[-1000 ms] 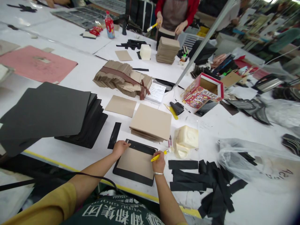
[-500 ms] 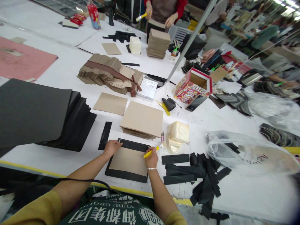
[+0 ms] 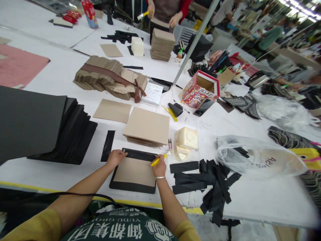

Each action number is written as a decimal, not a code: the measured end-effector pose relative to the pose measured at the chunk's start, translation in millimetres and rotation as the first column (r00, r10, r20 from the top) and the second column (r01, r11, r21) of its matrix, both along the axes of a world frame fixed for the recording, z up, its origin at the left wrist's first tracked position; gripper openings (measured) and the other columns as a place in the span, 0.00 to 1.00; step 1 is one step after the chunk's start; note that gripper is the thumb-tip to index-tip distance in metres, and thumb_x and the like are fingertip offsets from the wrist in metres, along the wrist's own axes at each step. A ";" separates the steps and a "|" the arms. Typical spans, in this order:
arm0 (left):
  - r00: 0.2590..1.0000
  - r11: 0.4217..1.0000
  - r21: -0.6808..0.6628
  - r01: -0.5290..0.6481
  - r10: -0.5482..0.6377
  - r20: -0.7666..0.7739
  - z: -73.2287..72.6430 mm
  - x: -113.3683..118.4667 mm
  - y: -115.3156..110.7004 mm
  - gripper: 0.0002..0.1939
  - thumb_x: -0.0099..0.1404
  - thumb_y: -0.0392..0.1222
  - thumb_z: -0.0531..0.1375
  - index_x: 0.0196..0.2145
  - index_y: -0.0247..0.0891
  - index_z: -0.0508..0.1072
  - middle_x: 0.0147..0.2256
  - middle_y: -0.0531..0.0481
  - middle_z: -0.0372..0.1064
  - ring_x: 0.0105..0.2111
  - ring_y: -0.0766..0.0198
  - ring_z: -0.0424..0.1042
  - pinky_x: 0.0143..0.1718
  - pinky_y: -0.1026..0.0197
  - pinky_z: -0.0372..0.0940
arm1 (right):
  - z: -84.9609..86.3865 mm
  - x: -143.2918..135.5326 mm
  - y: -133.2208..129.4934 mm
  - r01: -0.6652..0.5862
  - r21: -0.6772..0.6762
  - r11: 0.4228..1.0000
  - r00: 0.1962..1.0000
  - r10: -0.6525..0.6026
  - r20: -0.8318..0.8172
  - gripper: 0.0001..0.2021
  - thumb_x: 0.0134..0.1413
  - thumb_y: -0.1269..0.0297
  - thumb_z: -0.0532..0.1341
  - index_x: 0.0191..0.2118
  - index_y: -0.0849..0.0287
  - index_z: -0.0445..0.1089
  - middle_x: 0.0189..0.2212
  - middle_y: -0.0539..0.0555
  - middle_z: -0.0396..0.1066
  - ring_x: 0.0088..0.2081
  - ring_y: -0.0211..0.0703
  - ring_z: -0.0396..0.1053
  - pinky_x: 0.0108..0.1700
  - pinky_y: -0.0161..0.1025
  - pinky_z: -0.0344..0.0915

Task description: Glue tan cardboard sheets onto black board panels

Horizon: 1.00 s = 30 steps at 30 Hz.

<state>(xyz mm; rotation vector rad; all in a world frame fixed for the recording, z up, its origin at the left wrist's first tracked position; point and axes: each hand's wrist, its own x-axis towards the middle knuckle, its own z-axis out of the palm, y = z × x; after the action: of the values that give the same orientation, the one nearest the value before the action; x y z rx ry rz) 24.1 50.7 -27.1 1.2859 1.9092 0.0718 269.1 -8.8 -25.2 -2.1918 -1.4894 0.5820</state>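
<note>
A beige board point(image 3: 135, 171) lies on a black sheet point(image 3: 132, 187) near the table's front edge, with a black strip point(image 3: 140, 155) across the far side. My left hand point(image 3: 116, 158) pinches the strip's left end at the far left corner. In my right hand point(image 3: 159, 165) is a yellow brush point(image 3: 155, 162), its bristles pointing away to the right; the hand rests by the far right corner. Just beyond the sheet sits a stack of beige boards point(image 3: 146, 125). Small scissors point(image 3: 170, 144) and a cream-coloured container point(image 3: 187, 139) are right of the stack.
Black sheets point(image 3: 30, 122) are piled at the left, black strips point(image 3: 215, 180) at the right beside a clear plastic bag point(image 3: 260, 159). Bundled boards point(image 3: 105, 75), a red box point(image 3: 200, 90) and a metal pole point(image 3: 194, 43) stand farther back. A person point(image 3: 168, 11) works across the table.
The whole view has shifted, so the table's objects appear slightly farther left. Both hands keep nearly the same places at the sheet's far corners, with the brush still held.
</note>
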 end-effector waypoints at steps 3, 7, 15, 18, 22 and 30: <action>1.000 1.000 -0.007 0.017 -0.017 -0.004 1.8 0.0 1.0 0.17 0.52 0.55 0.56 0.19 0.38 0.67 0.17 0.54 0.64 0.20 0.66 0.65 0.21 0.66 0.52 | -0.6 0.8 1.4 0.008 -0.035 0.999 1.000 -0.008 0.010 0.12 0.43 0.69 0.52 0.38 0.56 0.57 0.24 0.46 0.63 0.23 0.37 0.62 0.27 0.32 0.54; 0.998 0.998 -0.002 0.059 -0.059 -0.027 5.5 0.1 3.2 0.16 0.53 0.54 0.56 0.19 0.38 0.67 0.17 0.53 0.65 0.22 0.66 0.66 0.22 0.66 0.53 | -0.9 -0.7 4.3 0.014 -0.107 0.994 0.998 -0.008 0.057 0.16 0.39 0.72 0.53 0.40 0.56 0.57 0.22 0.46 0.62 0.22 0.37 0.61 0.25 0.32 0.52; 0.937 0.934 0.200 0.297 -0.244 -0.250 26.8 1.3 3.6 0.16 0.55 0.50 0.57 0.36 0.36 0.67 0.34 0.45 0.67 0.35 0.58 0.66 0.32 0.62 0.57 | 6.5 -0.3 9.2 -0.012 -0.067 0.998 0.988 0.022 0.155 0.19 0.37 0.74 0.55 0.40 0.58 0.59 0.23 0.49 0.63 0.23 0.39 0.61 0.26 0.34 0.53; 0.752 0.678 0.352 0.645 -0.482 -0.451 31.3 5.9 -0.9 0.16 0.61 0.40 0.52 0.47 0.36 0.63 0.40 0.42 0.64 0.41 0.55 0.63 0.39 0.57 0.57 | 11.9 6.1 0.3 0.044 0.058 0.997 0.986 -0.053 0.156 0.15 0.43 0.71 0.54 0.41 0.60 0.59 0.27 0.52 0.64 0.27 0.41 0.63 0.30 0.36 0.58; 0.494 0.352 0.354 0.866 -0.713 -0.499 23.8 11.2 -8.2 0.16 0.63 0.32 0.46 0.46 0.38 0.66 0.41 0.44 0.64 0.41 0.56 0.62 0.41 0.56 0.57 | 13.1 -6.0 -15.3 -0.136 0.261 0.956 0.988 0.111 0.108 0.12 0.49 0.72 0.50 0.41 0.61 0.60 0.36 0.57 0.66 0.37 0.43 0.64 0.40 0.41 0.61; 0.480 0.313 0.383 0.869 -0.723 -0.497 10.8 6.8 -21.0 0.21 0.62 0.30 0.44 0.51 0.33 0.63 0.45 0.40 0.64 0.43 0.54 0.61 0.42 0.53 0.59 | -4.2 -42.9 -14.6 -0.285 0.332 0.899 0.957 0.283 0.055 0.12 0.51 0.76 0.48 0.41 0.62 0.61 0.47 0.61 0.63 0.48 0.45 0.61 0.48 0.45 0.59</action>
<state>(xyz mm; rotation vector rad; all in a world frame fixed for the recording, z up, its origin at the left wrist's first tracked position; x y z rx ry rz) 30.9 29.8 -16.3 2.7158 1.1663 -0.0095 226.1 -23.4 -29.4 -1.7311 -1.7807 0.3740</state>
